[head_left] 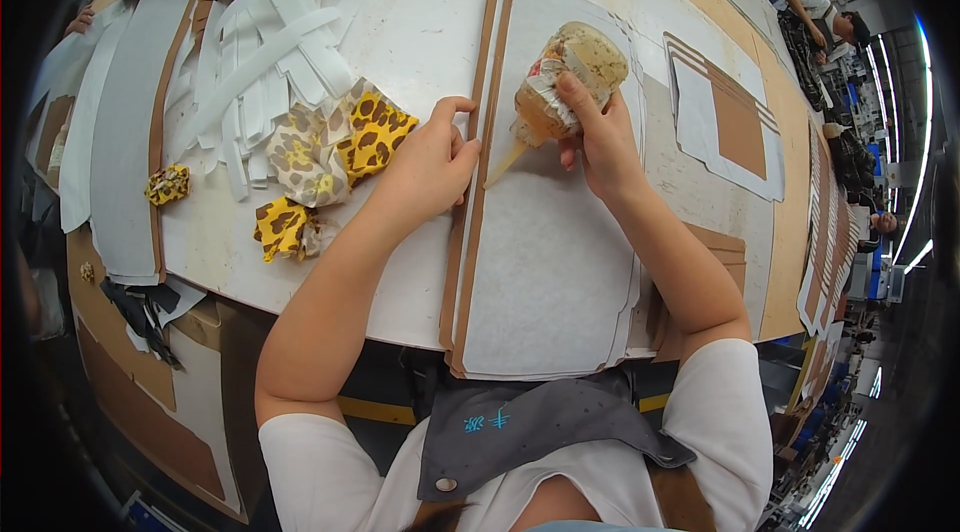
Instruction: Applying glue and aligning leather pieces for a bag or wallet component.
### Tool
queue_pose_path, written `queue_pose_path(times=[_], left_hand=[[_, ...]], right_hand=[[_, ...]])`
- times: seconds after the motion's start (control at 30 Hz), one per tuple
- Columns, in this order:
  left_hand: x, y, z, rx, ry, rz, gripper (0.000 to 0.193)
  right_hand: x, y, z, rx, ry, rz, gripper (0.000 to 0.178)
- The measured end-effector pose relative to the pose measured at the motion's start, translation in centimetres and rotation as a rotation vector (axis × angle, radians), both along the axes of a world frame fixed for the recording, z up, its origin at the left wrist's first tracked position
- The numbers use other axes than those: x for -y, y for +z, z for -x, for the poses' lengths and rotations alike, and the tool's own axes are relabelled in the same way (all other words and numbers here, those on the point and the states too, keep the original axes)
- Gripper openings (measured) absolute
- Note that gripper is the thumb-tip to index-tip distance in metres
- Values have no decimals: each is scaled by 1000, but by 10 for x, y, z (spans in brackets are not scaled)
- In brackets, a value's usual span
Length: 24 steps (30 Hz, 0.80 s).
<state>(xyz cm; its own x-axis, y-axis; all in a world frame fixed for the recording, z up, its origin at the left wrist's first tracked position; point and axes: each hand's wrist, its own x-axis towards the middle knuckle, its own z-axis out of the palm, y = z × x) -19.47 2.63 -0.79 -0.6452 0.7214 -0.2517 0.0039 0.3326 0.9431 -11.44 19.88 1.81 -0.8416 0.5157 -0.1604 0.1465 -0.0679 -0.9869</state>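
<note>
Bench (410, 302) is under my stack of grey sheets (550, 252); white strips (270, 52) left of stack, spotted cloth (320, 152) nearer it on that side. Risk: top sheet could slip if my left fingers (452, 111), bent at stack's brown left edge with no firm grip visible, drag sideways. Squeezing too hard could blob liquid onto the grey face. My right fingers (577, 100) are wrapped round the bottle (597, 49), over stack's upper half: cloudy, yellowish, stained, wrapped near the neck, tilted nozzle-down. Nozzle (507, 161) points toward stack's brown edge; can't tell if tip touches.
</note>
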Motion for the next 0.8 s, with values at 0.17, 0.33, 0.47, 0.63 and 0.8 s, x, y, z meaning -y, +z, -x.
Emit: queue_pose_path(times=[0.17,0.33,0.47,0.63,0.8], left_hand=[[-1,2,2,-77,-41,47,38],[-1,-10,1,-184,-4,3,37],[0,-13,1,-179,1,17,37],[0,-13,0,-227,-4,11,36],[0,-11,1,-218,-10,5,36]], right_hand=[[4,-1,-8,-62,-43,-5,47],[16,2,-17,-39,-59,13,51],[29,0,-31,9,-44,39,51],[41,2,-47,-4,9,54,52],[50,3,-59,4,76,60,52]])
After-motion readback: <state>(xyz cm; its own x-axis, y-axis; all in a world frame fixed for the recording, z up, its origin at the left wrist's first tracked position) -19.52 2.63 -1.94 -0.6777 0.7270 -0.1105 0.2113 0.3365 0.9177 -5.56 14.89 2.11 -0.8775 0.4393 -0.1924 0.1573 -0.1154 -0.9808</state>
